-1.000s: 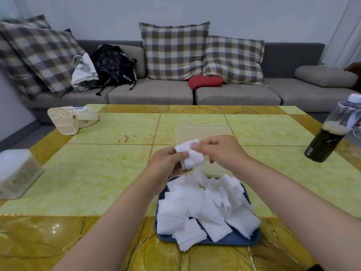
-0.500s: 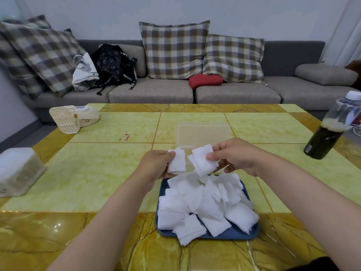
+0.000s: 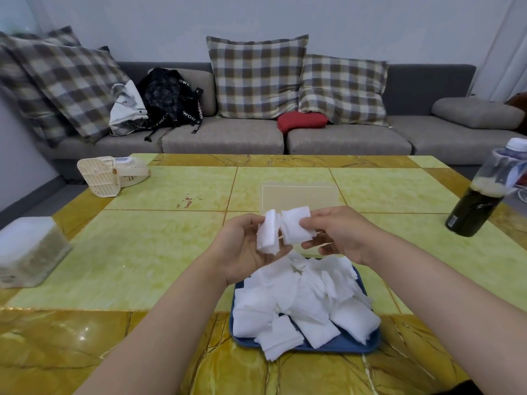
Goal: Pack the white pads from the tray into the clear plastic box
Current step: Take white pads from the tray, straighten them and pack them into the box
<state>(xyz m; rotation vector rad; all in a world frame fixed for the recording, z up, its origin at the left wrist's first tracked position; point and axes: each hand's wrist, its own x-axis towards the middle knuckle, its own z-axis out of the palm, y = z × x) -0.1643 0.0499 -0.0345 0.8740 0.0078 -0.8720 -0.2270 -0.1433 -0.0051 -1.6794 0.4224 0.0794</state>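
We grip a white square pad stack (image 3: 267,236) in our left hand (image 3: 242,248) | our right hand (image 3: 340,235) pinches a second white stack (image 3: 296,225) | both above the blue rectangular tray (image 3: 343,344)

I can read only white lettering, roughly "WOW", on the straps of the black backpack (image 3: 166,95), upper left; the label on the bottle (image 3: 479,206) is too small.

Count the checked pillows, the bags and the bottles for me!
Checked pillows: 4
Bags: 2
Bottles: 1
Total: 7
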